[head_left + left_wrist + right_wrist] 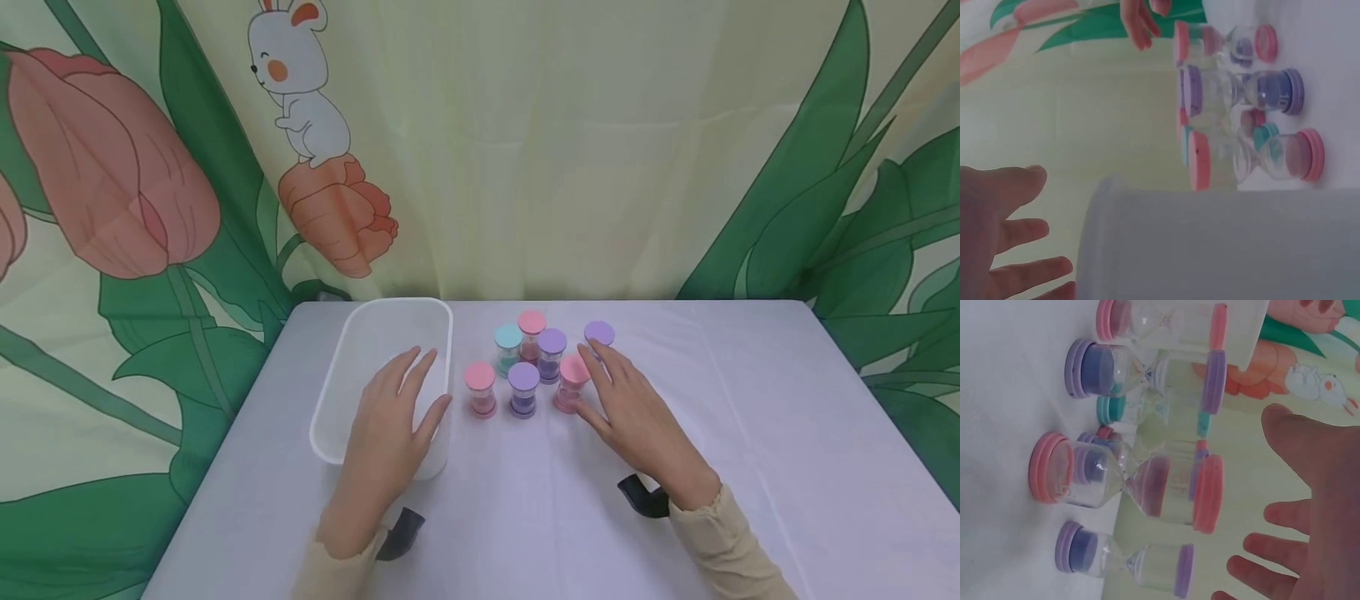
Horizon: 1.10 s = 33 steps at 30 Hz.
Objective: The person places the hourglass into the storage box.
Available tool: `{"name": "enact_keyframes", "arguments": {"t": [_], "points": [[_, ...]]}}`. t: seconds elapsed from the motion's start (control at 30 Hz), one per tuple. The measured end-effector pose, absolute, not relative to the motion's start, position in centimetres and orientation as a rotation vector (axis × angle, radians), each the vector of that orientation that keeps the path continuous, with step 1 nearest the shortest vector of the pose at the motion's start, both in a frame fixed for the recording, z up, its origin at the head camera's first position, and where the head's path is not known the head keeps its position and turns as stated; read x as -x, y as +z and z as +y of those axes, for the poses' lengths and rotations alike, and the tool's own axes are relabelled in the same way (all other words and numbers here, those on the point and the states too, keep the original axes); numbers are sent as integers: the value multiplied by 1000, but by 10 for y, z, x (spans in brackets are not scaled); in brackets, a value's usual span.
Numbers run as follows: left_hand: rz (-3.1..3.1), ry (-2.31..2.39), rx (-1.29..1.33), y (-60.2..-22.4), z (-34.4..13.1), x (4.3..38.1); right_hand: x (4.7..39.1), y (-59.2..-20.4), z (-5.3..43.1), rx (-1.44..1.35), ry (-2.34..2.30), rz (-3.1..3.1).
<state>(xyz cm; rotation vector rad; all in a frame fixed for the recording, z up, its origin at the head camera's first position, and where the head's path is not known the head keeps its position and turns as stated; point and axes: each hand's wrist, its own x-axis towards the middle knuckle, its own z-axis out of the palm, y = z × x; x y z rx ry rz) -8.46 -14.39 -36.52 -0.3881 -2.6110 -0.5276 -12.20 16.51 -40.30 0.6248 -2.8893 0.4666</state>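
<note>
Several small hourglasses with coloured caps stand upright in a group. Closest to my right hand (633, 412) is a pink hourglass (1166, 487), its pink sand partly in the upper bulb. The fingers of that hand are spread and hold nothing; a purple hourglass (1129, 556) stands just behind it. My left hand (390, 425), fingers apart and holding nothing, hovers over the near right part of a white plastic bin (326, 400). Beside the bin's right wall is another pink hourglass (1297, 156), with a purple hourglass (1272, 90) marked 10 next to it.
Behind the front row stand a teal hourglass (507, 337), a pink hourglass (532, 323) and a purple hourglass (552, 342). White cloth covers the table (750, 417). A printed curtain (570, 167) hangs along its far edge.
</note>
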Motion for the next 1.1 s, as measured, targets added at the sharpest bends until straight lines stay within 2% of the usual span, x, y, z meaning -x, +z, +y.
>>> {"name": "enact_keyframes", "arguments": {"t": [1.1], "points": [[-2502,-789,-8,-379,-221,105,142,-428,165,-583,797,-2813]]}}
